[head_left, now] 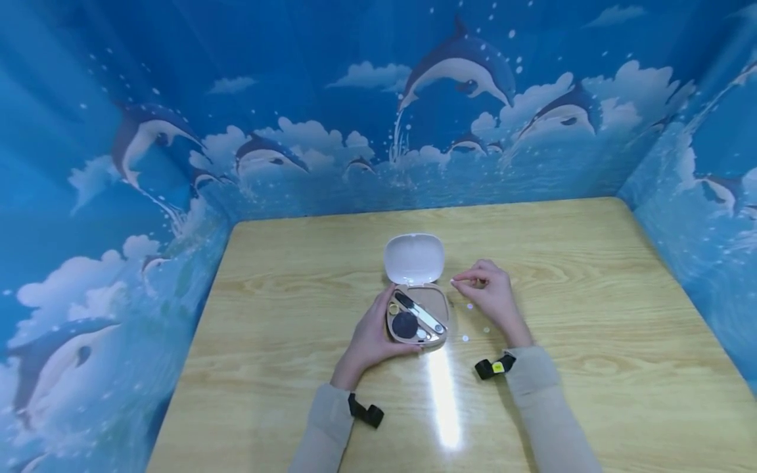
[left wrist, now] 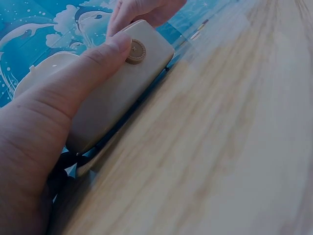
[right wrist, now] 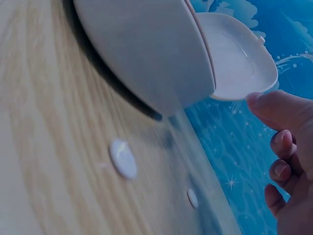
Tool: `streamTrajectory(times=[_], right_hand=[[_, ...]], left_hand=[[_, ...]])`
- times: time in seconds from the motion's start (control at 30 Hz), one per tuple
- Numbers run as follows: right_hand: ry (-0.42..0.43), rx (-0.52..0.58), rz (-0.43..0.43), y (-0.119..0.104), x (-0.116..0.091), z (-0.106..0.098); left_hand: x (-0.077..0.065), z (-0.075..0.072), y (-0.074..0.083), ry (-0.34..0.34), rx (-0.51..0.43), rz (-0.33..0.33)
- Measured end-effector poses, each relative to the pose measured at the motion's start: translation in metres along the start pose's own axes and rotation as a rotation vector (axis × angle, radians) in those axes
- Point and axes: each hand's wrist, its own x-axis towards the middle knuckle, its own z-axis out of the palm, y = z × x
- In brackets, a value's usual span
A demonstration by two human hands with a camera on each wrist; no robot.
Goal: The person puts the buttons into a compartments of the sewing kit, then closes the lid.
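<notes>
A beige case [head_left: 439,302] stands on the table with its white lid [head_left: 414,259] raised. My left hand [head_left: 369,338] grips the case from its left, and the thumb lies by a brown button-shaped catch [left wrist: 137,52] on its front. Inside are a long white and black tool [head_left: 426,316], a dark round disc [head_left: 405,325] and a gold ring-like piece [head_left: 393,308]. To the right of the lid, my right hand [head_left: 495,297] pinches a small white button-like disc [head_left: 453,281] between thumb and forefinger, above the table; its fingertips hide it in the right wrist view.
Several small pale discs lie on the table right of the case, among them a white disc [right wrist: 123,158] and a smaller disc [right wrist: 192,198]. A blue dolphin-print curtain [head_left: 331,177] borders the wooden table [head_left: 284,289] at the back and sides.
</notes>
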Motion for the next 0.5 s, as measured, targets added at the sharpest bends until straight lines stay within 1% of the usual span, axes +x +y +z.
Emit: streamTrajectory(times=[0.2,0.3,0.4,0.5], right_hand=[[-0.029,0.031,-0.033,-0.011,0.001,0.017],[-0.059,0.032,-0.037,-0.017,0.001,0.027],[-0.092,0.026,-0.028,-0.022,0.001,0.035],[-0.124,0.008,0.001,-0.025,0.000,0.042]], left_hand=[[0.000,-0.001,0.000,-0.003,0.005,-0.005],[-0.001,-0.002,0.000,-0.004,0.004,-0.010],[-0.001,-0.002,0.000,-0.006,0.007,-0.016],[-0.001,-0.002,0.000,-0.009,0.007,-0.022]])
